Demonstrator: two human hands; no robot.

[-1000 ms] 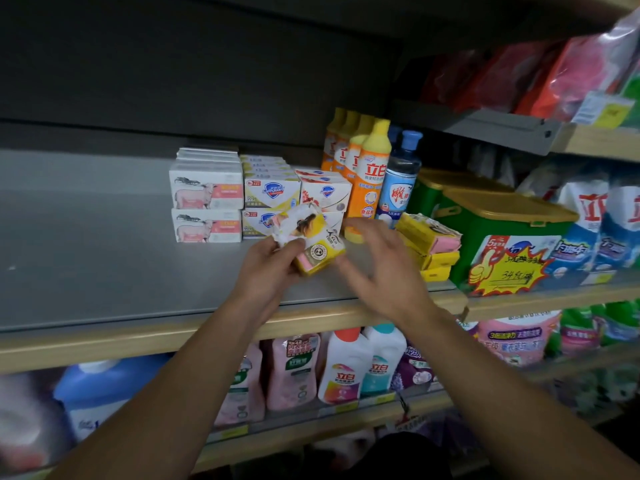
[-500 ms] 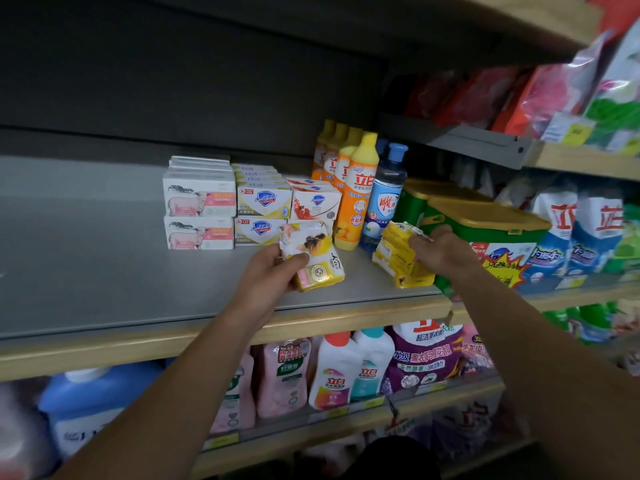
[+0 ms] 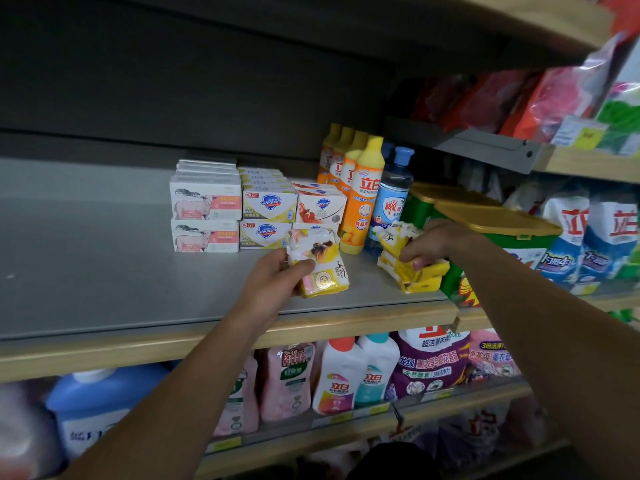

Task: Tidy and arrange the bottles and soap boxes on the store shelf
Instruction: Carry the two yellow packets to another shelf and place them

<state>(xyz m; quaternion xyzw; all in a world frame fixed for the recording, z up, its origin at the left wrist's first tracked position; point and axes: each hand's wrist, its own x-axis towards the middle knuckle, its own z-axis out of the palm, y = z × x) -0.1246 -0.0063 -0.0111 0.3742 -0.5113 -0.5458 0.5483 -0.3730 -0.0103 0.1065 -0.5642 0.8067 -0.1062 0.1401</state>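
Contact has just been made by the right hand [image 3: 429, 245] with the yellow soap stack [image 3: 412, 268], now gripped; one soap pack [image 3: 320, 261] stays held by the left hand [image 3: 273, 282]; regrouping is likely next.

We have one head-worn view, close to the shelf [image 3: 104, 271], looking forward and slightly down along both forearms.
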